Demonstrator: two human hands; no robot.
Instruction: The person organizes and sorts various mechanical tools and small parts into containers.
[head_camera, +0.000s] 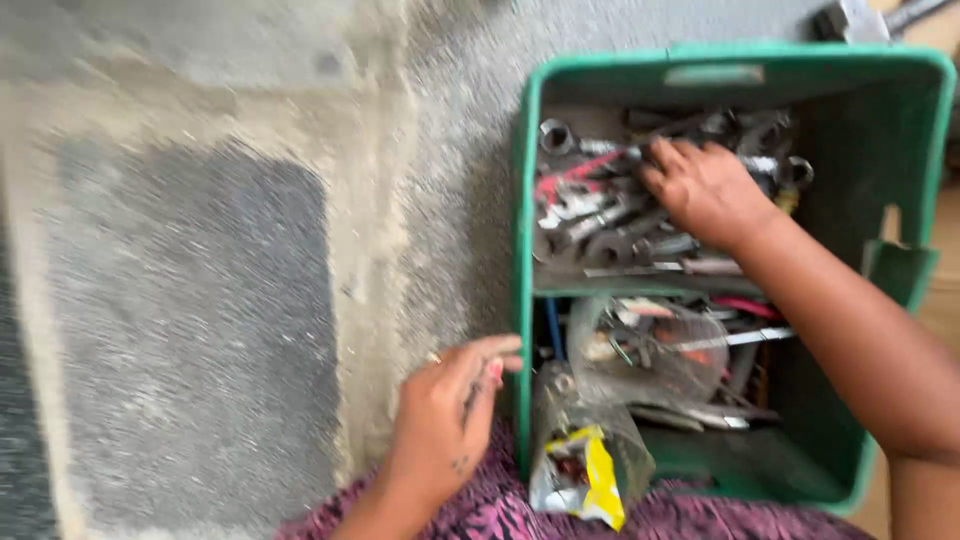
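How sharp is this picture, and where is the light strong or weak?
Head view: motion blur smears the whole frame, worst on the concrete floor. The tools under the right hand run together, so single ones are hard to tell. The green crate is dim inside at its right wall. Daylight is soft, with no hard glare; the left hand at the crate's edge is lit evenly.

Right hand (708, 190) on wrenches (590, 205) in green crate (524, 200), left hand (445, 420) at crate's near edge, concrete floor (200, 300)
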